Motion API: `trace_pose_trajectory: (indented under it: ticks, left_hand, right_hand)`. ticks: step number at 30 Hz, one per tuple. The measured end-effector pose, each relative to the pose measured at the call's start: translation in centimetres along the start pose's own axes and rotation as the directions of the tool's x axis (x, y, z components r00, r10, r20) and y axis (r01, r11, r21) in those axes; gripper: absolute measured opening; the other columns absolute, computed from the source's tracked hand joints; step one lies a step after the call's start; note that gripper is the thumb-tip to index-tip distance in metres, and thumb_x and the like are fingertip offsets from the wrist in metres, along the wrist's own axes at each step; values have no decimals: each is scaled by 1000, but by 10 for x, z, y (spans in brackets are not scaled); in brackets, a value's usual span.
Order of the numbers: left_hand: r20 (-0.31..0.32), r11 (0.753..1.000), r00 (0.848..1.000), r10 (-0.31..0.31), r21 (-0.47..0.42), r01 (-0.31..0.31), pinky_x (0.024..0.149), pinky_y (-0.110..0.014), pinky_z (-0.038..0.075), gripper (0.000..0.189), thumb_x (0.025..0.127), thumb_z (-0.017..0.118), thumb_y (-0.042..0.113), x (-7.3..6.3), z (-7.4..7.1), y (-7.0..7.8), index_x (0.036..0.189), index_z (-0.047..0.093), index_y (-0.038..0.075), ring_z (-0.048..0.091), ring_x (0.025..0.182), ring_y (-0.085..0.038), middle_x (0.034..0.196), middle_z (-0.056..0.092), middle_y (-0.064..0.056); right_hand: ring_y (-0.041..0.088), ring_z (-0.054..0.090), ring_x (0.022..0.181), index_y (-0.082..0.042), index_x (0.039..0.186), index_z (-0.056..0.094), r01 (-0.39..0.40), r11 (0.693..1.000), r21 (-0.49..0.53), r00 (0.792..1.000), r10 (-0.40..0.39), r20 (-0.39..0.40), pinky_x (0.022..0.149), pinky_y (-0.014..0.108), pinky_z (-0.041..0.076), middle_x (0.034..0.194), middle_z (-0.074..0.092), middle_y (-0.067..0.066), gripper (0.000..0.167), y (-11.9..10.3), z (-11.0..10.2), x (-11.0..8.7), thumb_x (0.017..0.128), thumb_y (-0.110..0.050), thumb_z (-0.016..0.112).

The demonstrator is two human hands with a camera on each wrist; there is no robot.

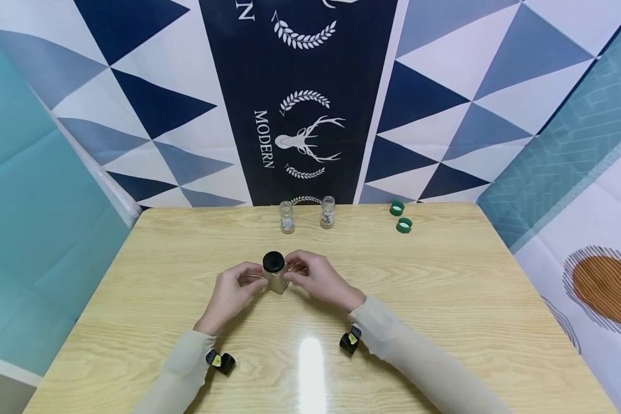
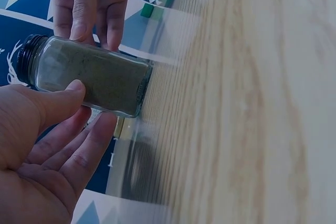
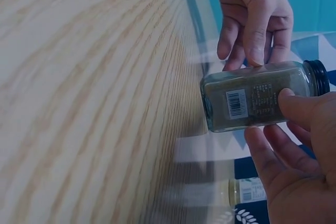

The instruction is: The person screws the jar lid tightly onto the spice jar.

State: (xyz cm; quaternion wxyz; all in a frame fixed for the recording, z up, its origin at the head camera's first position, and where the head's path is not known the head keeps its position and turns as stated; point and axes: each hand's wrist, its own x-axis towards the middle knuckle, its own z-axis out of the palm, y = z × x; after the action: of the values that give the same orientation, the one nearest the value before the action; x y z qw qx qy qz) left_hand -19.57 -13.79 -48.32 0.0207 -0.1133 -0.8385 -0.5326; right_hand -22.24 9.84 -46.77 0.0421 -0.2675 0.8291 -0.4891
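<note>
From where I stand, the black-lidded jar (image 1: 276,279) is upright near the middle of the table (image 1: 445,287); whether its base touches the wood I cannot tell. The left hand (image 1: 234,292) pinches it at nine o'clock, the right hand (image 1: 318,279) at three, thumbs and fingers clamped on the glass. At twelve and one o'clock from it stand two bottles, the first bottle (image 1: 287,218) and second bottle (image 1: 328,214), both apparently uncapped; a green cap (image 1: 397,208) and another green lid (image 1: 404,225) lie at two. So two look undone, while the held one has its ridged black top (image 1: 273,261) on. Its squared glass body shows a dull, greenish, powdery-looking fill and a printed barcode (image 3: 237,103). The tabletop is pale, glossy, wavy-grained.
</note>
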Motion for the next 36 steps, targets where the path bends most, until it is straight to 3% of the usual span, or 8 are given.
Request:
trace_pose_trajectory:
  ticks: [19,36]
  left_hand:
    - [-33,1000,999,-20,5,20,76,-26,63,25,91,78,5,-4,-18,-6,115,73,3,76,96,-29,110,75,-15]
    - [-45,999,999,-8,33,9,77,-27,63,26,93,77,14,-4,-35,-15,117,73,5,76,94,-28,111,76,-15]
  right_hand:
    - [8,64,80,-5,120,68,-30,999,-25,1000,30,-1,74,21,57,90,69,2,25,-7,16,19,97,-12,73]
    - [6,66,81,-4,125,66,-33,999,-32,998,35,47,71,21,55,96,76,4,28,-12,27,32,99,-14,70]
